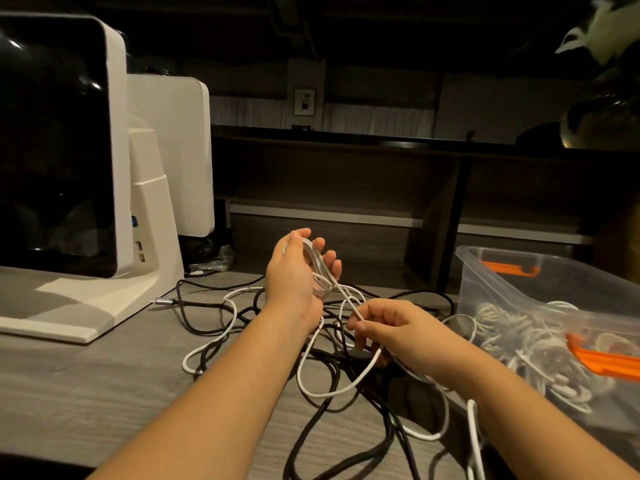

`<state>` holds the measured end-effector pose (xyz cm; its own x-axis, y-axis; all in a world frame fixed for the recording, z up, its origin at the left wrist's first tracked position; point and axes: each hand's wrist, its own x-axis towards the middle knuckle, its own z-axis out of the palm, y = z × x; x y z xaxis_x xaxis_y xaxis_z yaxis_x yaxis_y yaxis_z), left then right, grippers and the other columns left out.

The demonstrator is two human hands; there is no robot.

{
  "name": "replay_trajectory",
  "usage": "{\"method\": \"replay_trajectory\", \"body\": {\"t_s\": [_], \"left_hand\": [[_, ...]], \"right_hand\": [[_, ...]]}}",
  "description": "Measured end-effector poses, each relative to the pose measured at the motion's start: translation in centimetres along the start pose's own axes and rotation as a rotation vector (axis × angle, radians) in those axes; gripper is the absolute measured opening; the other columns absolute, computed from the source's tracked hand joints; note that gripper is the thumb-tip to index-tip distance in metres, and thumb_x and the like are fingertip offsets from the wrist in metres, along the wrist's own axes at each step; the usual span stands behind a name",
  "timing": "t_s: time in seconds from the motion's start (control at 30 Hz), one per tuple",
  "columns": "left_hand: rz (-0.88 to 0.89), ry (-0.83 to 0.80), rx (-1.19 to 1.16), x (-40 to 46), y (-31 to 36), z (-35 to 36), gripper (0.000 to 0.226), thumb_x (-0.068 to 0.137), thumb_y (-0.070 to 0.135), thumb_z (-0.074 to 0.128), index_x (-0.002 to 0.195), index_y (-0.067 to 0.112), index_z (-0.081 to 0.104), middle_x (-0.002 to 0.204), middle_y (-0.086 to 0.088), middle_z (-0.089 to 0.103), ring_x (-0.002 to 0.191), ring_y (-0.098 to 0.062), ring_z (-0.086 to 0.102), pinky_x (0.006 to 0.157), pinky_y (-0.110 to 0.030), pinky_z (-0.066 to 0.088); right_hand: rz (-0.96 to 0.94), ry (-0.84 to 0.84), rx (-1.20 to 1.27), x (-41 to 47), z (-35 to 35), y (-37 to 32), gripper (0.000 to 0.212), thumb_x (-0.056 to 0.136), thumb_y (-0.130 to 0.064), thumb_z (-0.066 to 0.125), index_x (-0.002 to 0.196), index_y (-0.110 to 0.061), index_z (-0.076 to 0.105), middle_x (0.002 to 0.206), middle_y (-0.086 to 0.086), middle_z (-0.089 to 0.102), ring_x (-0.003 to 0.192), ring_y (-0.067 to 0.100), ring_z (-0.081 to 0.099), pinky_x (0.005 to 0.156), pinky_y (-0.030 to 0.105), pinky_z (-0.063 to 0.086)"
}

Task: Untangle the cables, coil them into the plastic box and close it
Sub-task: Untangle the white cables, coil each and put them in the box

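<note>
Cables [311, 348] lay in a black-and-white tangle on the wooden table [104, 386], between a white machine [86, 202] on the left and the plastic box [540, 306] on the right. A few white loops [317, 268] were gathered in the left hand [301, 268], its fingers curled loosely round them. The same white cable [349, 301] was pinched by the right hand [391, 330] just below.

For a neat coil, the loops would best be kept even and the slack fed gently, so that no black cable was dragged up.

The box was seen lidless, already holding white coils [519, 337], with orange latches [512, 268]. Open room was judged to lie toward the table's near left; the machine's base crowded the far left.
</note>
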<state>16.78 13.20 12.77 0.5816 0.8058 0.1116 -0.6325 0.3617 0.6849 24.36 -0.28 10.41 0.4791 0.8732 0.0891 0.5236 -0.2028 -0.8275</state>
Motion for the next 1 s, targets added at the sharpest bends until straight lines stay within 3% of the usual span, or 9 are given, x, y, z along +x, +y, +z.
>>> {"method": "replay_trajectory", "body": {"t_s": [0.13,0.23,0.4,0.57,0.63,0.7,0.8,0.87,1.0], "left_hand": [[0.115,-0.072,0.200,0.1,-0.5,-0.1,0.024,0.108,0.027,0.038,0.101,0.021,0.060,0.083,-0.002,0.060,0.062,-0.011,0.057,0.058,-0.028,0.052],[0.110,-0.086,0.210,0.3,-0.5,-0.1,0.023,0.108,0.026,0.038,0.102,0.020,0.060,0.082,-0.002,0.057,0.056,-0.009,0.051,0.052,-0.026,0.047],[0.014,-0.088,-0.020,0.4,0.3,-0.1,0.023,0.107,0.030,0.040,0.101,0.020,0.059,0.077,0.000,0.056,0.050,-0.007,0.046,0.046,-0.021,0.039],[0.127,-0.163,0.356,-0.1,-0.4,-0.1,0.020,0.106,0.025,0.042,0.105,0.020,0.061,0.087,-0.003,0.059,0.060,-0.011,0.054,0.056,-0.027,0.048],[0.132,-0.230,0.479,-0.6,-1.0,0.0,0.021,0.107,0.026,0.041,0.105,0.021,0.061,0.089,-0.004,0.061,0.064,-0.012,0.059,0.059,-0.027,0.053],[0.152,-0.268,0.557,-0.8,-1.2,0.0,0.021,0.106,0.027,0.042,0.104,0.022,0.062,0.089,-0.004,0.063,0.064,-0.012,0.063,0.061,-0.027,0.056],[0.213,-0.266,0.655,-0.7,-0.9,0.1,0.020,0.106,0.027,0.042,0.103,0.023,0.061,0.091,-0.002,0.067,0.067,-0.012,0.070,0.064,-0.029,0.061],[0.221,-0.262,0.744,-0.5,-0.7,0.0,0.019,0.107,0.028,0.041,0.105,0.023,0.059,0.092,-0.001,0.068,0.070,-0.012,0.071,0.060,-0.025,0.058],[0.196,-0.365,0.984,-0.4,-0.8,-0.4,0.019,0.107,0.030,0.040,0.106,0.025,0.058,0.092,0.002,0.068,0.073,-0.012,0.066,0.056,-0.020,0.052]], "right_hand": [[-0.119,0.126,-0.152,0.0,-0.2,0.3,0.026,0.099,-0.008,0.053,0.105,-0.031,0.064,0.089,-0.005,0.072,0.084,0.007,0.069,0.081,0.028,0.058],[-0.206,0.191,-0.284,-0.1,-0.4,0.2,0.034,0.098,-0.004,0.052,0.103,-0.036,0.061,0.093,-0.015,0.067,0.083,-0.001,0.064,0.076,0.023,0.057],[-0.117,0.068,-0.306,0.0,0.0,0.2,0.027,0.103,-0.017,0.045,0.105,-0.037,0.063,0.087,-0.011,0.066,0.066,-0.005,0.057,0.061,0.017,0.045],[-0.155,0.138,-0.279,0.1,0.0,0.3,0.016,0.094,-0.027,0.063,0.105,-0.038,0.060,0.090,-0.008,0.069,0.081,0.003,0.066,0.078,0.025,0.056],[-0.158,0.101,-0.213,0.0,0.2,0.3,0.015,0.093,-0.028,0.066,0.103,-0.036,0.060,0.085,-0.007,0.069,0.076,0.003,0.066,0.073,0.024,0.056],[-0.165,0.121,-0.188,0.0,0.4,0.2,0.012,0.094,-0.017,0.063,0.099,-0.028,0.061,0.085,-0.004,0.069,0.075,0.004,0.066,0.072,0.026,0.058],[-0.178,0.218,-0.203,0.2,0.3,0.0,0.023,0.096,-0.004,0.052,0.101,-0.026,0.056,0.090,-0.002,0.063,0.075,0.013,0.064,0.067,0.027,0.056],[-0.182,0.272,-0.194,0.4,0.1,0.2,0.031,0.094,-0.005,0.053,0.110,-0.032,0.049,0.097,-0.004,0.060,0.080,0.022,0.062,0.069,0.036,0.056],[-0.149,0.193,-0.089,0.3,0.1,0.2,0.060,0.090,-0.005,0.059,0.129,-0.043,0.034,0.110,-0.008,0.053,0.085,0.029,0.066,0.072,0.043,0.060]]}}
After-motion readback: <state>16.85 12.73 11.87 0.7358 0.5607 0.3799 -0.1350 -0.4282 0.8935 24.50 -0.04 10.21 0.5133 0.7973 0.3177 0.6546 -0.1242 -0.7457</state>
